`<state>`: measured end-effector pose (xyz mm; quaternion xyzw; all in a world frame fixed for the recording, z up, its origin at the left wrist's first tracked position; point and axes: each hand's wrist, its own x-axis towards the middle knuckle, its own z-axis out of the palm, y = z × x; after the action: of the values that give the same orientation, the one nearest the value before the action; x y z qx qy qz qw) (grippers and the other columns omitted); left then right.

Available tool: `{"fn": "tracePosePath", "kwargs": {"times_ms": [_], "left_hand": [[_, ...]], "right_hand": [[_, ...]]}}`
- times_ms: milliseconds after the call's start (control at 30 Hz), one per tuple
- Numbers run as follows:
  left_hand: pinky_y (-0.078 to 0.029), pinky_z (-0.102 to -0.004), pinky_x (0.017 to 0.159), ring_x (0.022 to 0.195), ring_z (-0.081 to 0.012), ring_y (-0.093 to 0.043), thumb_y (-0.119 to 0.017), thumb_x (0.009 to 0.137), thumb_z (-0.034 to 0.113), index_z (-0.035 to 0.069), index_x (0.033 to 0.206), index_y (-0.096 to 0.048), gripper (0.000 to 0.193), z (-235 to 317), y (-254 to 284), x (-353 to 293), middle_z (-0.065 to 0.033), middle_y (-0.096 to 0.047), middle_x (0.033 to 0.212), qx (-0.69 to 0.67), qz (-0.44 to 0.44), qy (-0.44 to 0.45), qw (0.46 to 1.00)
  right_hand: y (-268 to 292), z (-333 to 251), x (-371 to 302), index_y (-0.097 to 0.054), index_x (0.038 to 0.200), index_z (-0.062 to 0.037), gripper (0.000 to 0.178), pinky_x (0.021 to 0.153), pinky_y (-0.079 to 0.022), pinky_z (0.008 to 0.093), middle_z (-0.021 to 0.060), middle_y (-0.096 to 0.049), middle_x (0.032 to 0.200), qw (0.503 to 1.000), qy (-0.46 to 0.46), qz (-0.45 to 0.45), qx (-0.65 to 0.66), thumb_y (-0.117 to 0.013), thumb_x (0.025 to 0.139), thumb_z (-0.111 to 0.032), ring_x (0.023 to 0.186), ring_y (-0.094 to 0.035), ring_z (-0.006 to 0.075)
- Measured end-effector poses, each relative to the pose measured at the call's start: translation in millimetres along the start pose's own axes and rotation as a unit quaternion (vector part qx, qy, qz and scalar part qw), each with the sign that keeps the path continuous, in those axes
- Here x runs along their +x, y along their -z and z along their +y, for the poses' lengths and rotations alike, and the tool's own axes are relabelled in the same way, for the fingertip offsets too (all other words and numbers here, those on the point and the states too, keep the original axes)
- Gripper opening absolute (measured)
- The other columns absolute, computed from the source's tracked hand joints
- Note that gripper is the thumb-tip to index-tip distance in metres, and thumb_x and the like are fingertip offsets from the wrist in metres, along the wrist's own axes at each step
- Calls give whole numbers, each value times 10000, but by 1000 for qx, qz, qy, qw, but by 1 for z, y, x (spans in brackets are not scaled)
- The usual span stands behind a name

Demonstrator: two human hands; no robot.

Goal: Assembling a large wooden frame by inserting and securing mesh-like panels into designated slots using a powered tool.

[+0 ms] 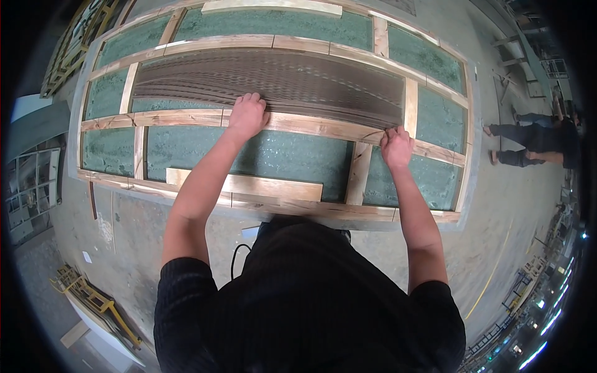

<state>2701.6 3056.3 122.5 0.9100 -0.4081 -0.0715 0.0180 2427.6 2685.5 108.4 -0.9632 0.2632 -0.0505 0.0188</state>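
Observation:
A long brown ridged sheet (292, 81), marked with rows of short slits, lies in the middle bay of a wooden frame (199, 116) over a green panel (298, 152). My left hand (249, 116) is closed at the sheet's near edge, its fingers curled over the near middle rail. At the sheet's near right corner my right hand (398, 147) is closed too, fingertips pinched at the edge beside a short cross-piece (410, 109). What lies under the fingertips of both hands is partly hidden.
A loose wooden strip (267, 186) rests along the near rail, and another (273, 6) along the far one. People in dark clothes (528, 140) are at the right. Yellow metal frames (102, 304) stand at lower left. A dark cable (236, 258) hangs by my body.

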Motion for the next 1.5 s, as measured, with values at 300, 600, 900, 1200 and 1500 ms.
{"fn": "tracePosePath", "kwargs": {"times_ms": [300, 600, 900, 1200, 1500], "left_hand": [[-480, -481, 960, 1068, -320, -616, -749, 872, 298, 58, 949, -735, 253, 33, -10, 2, -125, -646, 1030, -68, 111, -3, 992], [-489, -487, 945, 1049, -328, -610, -751, 866, 275, 59, 910, -723, 223, 50, -14, 6, -132, -630, 1000, -90, 126, 0, 988], [-481, -491, 952, 1066, -333, -593, -743, 875, 266, 80, 1000, -678, 233, 59, -14, 7, -128, -615, 1037, -118, 124, -31, 985], [-464, -494, 950, 1087, -325, -570, -769, 849, 281, 90, 990, -676, 255, 86, -17, 14, -113, -606, 1056, -141, 121, -61, 981], [-466, -498, 911, 1059, -331, -581, -769, 850, 294, 91, 965, -685, 248, 91, -19, 16, -116, -614, 1035, -142, 121, -37, 982]], "right_hand": [[-13, -51, 16, -764, 1005, -146, 167, 888, -459, 467, 69, -649, 1023, 993, 79, 46, 72, -705, 858, -198, 1021, -624, 293], [-26, -110, 25, -747, 908, -146, 88, 867, -464, 464, 63, -629, 981, 977, 155, 55, 138, -677, 886, -195, 989, -613, 295], [-24, -118, 19, -744, 927, -132, 86, 846, -458, 449, 60, -626, 988, 979, 151, 58, 124, -696, 866, -168, 982, -609, 294], [-20, -117, 34, -723, 906, -110, 108, 883, -475, 490, 101, -646, 1008, 984, 137, -9, 117, -649, 866, -178, 1027, -617, 321], [-13, -85, 32, -740, 883, -128, 92, 860, -487, 495, 88, -666, 981, 983, 126, -37, 128, -667, 868, -183, 1006, -649, 317]]}}
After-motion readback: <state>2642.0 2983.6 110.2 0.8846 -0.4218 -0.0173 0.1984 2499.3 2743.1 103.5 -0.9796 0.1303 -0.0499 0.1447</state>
